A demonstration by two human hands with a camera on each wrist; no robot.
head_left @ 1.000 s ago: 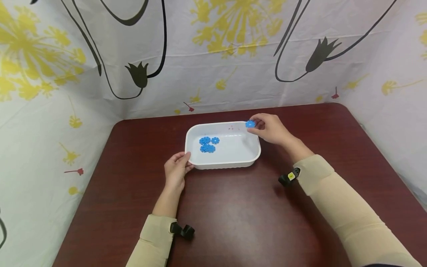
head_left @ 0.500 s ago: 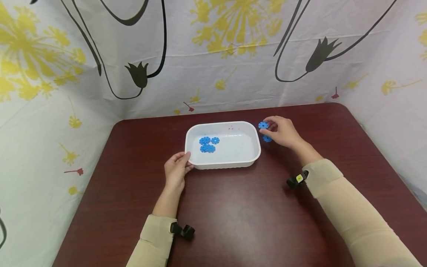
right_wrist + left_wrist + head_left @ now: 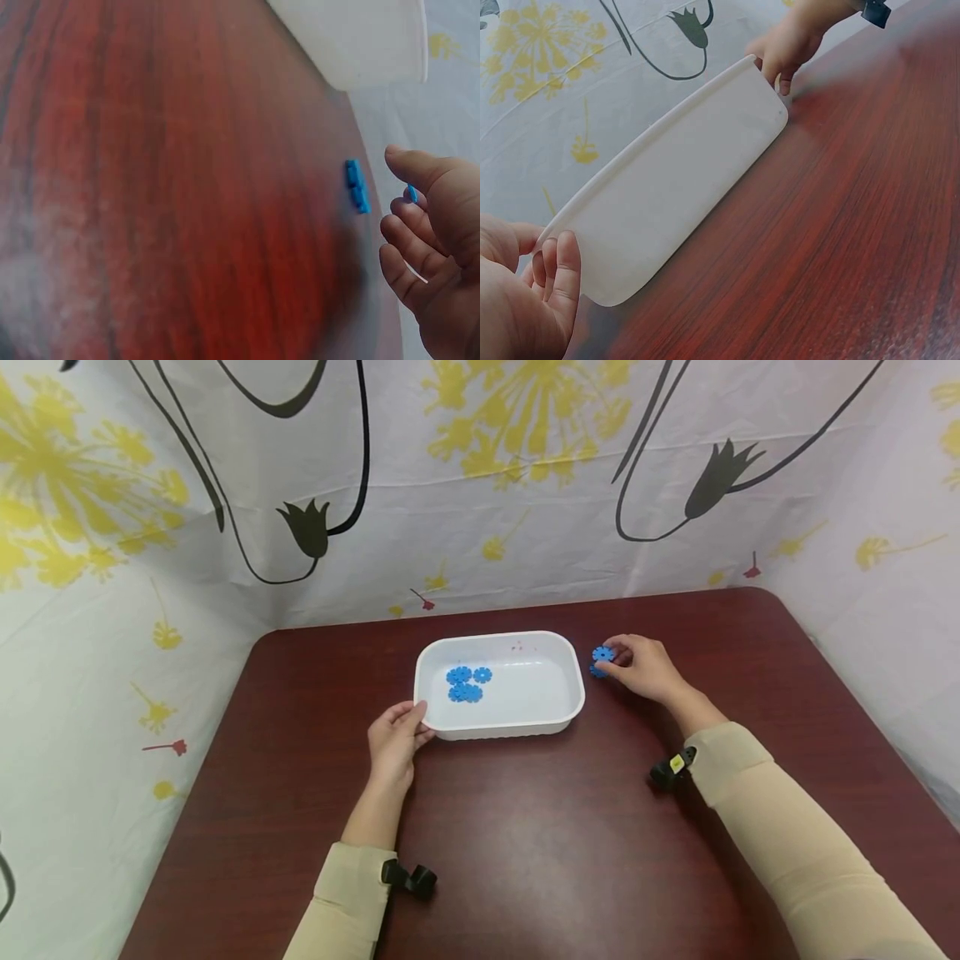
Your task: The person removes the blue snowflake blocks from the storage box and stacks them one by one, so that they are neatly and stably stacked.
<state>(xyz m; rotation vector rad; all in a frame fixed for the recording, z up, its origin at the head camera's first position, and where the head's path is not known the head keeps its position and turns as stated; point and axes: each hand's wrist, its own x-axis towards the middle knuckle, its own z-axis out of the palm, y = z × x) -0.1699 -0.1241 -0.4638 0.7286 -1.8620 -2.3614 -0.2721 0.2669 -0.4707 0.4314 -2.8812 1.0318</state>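
Observation:
My left hand (image 3: 392,745) grips the left end of a white plastic tray (image 3: 517,727), thumb over the rim and fingers against the outer side. Inside it, toward the left, lie several blue flower-shaped discs (image 3: 465,693), some overlapping. Right of the tray, my right hand (image 3: 647,670) pinches one blue notched disc (image 3: 603,654) between thumb and fingers, low over the table. Just below that disc another blue disc (image 3: 597,671) shows, partly covered by the thumb. Blue pieces (image 3: 356,186) lie on the table beside the right hand (image 3: 442,232) in the right wrist view.
Everything stands on a dark red-brown wooden table (image 3: 510,827). A white cloth (image 3: 525,552) with yellow and grey flower prints hangs behind it and at the sides. Small reddish marks show on the tray's back inner wall.
My right hand has carried its blue disc from over the tray's back right corner to the right, then lower, close to the disc on the table. The left hand keeps its place.

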